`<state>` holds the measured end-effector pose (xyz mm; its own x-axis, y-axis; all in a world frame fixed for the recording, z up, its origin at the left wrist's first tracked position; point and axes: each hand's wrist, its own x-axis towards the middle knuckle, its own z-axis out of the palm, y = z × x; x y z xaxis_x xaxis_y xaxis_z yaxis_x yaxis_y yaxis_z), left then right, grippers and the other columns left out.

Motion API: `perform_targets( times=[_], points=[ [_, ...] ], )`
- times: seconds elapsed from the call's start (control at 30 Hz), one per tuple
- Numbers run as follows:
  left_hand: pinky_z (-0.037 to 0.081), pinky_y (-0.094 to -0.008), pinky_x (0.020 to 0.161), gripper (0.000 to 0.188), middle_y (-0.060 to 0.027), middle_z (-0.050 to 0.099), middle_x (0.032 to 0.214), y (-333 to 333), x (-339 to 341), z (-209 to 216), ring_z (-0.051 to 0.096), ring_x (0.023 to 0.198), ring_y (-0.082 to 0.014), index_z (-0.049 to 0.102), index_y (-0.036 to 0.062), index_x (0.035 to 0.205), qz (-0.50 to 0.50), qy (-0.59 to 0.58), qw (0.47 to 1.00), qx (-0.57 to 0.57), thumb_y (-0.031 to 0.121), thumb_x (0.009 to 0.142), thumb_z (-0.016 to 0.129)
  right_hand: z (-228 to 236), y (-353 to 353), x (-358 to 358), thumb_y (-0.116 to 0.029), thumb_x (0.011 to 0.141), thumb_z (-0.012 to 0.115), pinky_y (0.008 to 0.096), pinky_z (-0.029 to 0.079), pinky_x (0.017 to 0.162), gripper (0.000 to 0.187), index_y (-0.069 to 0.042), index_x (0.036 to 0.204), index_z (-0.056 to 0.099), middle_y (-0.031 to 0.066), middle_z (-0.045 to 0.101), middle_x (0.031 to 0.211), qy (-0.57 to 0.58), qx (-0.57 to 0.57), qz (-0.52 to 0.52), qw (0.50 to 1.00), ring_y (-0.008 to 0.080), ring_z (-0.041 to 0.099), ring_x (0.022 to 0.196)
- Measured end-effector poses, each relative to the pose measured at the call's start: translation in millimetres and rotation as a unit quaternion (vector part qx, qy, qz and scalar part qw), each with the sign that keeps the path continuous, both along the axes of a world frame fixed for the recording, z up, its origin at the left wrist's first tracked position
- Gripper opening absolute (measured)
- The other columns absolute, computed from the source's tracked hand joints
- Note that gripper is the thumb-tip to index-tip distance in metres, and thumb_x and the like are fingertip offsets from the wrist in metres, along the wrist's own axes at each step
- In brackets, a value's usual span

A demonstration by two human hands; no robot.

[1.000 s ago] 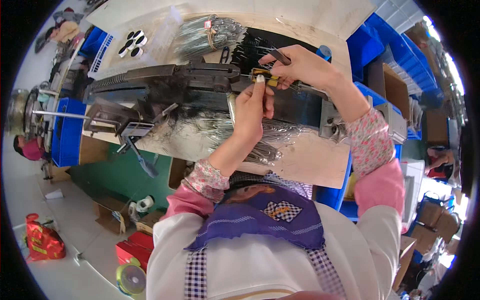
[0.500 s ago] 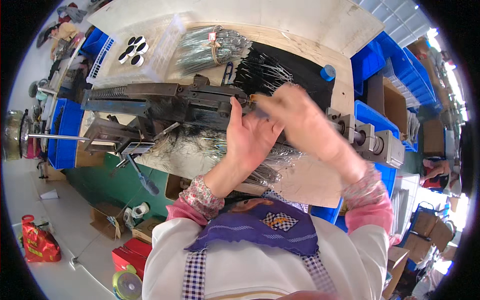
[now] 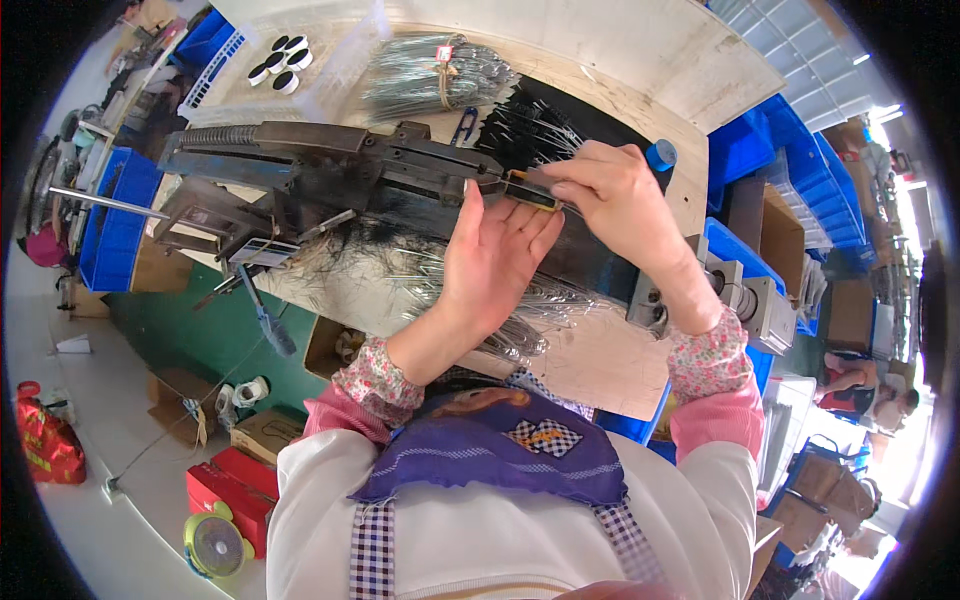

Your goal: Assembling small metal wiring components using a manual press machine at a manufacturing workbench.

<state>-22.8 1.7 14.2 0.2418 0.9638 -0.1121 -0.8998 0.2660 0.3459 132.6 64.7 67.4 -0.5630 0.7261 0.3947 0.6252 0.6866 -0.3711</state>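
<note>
My left hand (image 3: 495, 255) is palm up with its fingers stretched out, beneath the right end of a long dark metal machine (image 3: 410, 165); its thumb rests beside the machine's edge. Just right of it, my right hand (image 3: 625, 200) is closed in a pinch at the machine's tip, above the left fingertips. Whatever lies between its fingers is too small to make out. Behind my hands, thin metal wires (image 3: 545, 130) are spread on a black cloth (image 3: 625, 130). More bundled wires (image 3: 520, 335) lie below my left hand, partly covered by it.
At the back stand a tied wire bundle (image 3: 440, 80) and a clear plastic crate (image 3: 345, 60) holding several white-and-black round pieces. A blue round cap (image 3: 661, 155) sits on the cloth's right edge. A metal cylinder fixture (image 3: 765, 310) and blue bins (image 3: 740, 140) are at the right.
My right hand, blurred before, has come down and is now pinched at the machine's tip. My left hand stays under the tip, palm up. The whole view has shifted slightly.
</note>
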Motion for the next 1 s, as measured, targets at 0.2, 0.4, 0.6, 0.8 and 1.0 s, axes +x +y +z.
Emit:
perform_targets(
  times=[0.2,0.4,0.6,0.8,1.0],
  points=[
    [0.028,-0.0385,0.114,0.074,-0.0206,0.043,0.137,2,-1,1,0.042,0.129,-0.0301,0.037,-0.0107,0.130,-0.021,0.024,0.999,0.007,0.055,0.098,0.029,6,-4,7,-0.011,0.075,0.067,0.0350,0.040,0.074,0.017,-0.015,0.090,0.072,0.0005,0.059,0.075,-0.014,0.038,0.008,0.999,0.0194,0.059,0.073],
    [0.035,-0.0359,0.108,0.069,-0.0152,0.050,0.128,6,-3,-3,0.047,0.122,-0.0236,0.043,-0.0054,0.125,-0.033,-0.007,0.999,0.026,0.057,0.098,0.032,-1,-5,-14,-0.012,0.073,0.064,0.0342,0.044,0.067,0.018,-0.016,0.089,0.071,0.0002,0.064,0.079,0.007,0.105,0.009,0.994,0.0180,0.061,0.075],
    [0.031,-0.0370,0.111,0.066,-0.0154,0.047,0.130,0,-3,4,0.043,0.125,-0.0231,0.043,-0.0048,0.124,-0.003,-0.023,1.000,0.008,0.055,0.098,0.033,26,-13,-6,-0.009,0.083,0.063,0.0356,0.051,0.061,0.017,-0.005,0.099,0.066,0.0088,0.065,0.082,0.139,-0.005,-0.035,0.990,0.0291,0.064,0.069],
    [0.033,-0.0399,0.111,0.071,-0.0212,0.048,0.129,-1,-3,-1,0.045,0.125,-0.0295,0.040,-0.0118,0.124,0.023,-0.021,0.999,-0.021,0.054,0.098,0.033,10,-34,-17,-0.007,0.080,0.058,0.0353,0.051,0.049,0.022,0.000,0.101,0.058,0.0118,0.063,0.066,-0.114,0.077,-0.070,0.988,0.0284,0.065,0.059],
    [0.033,-0.0373,0.107,0.065,-0.0199,0.051,0.129,1,-4,11,0.046,0.122,-0.0281,0.043,-0.0092,0.126,-0.008,0.001,0.999,-0.034,0.050,0.099,0.033,11,-39,-27,-0.004,0.069,0.061,0.0326,0.052,0.049,0.020,0.009,0.084,0.057,0.0118,0.061,0.061,-0.206,0.107,-0.051,0.971,0.0263,0.066,0.059]
  ],
)
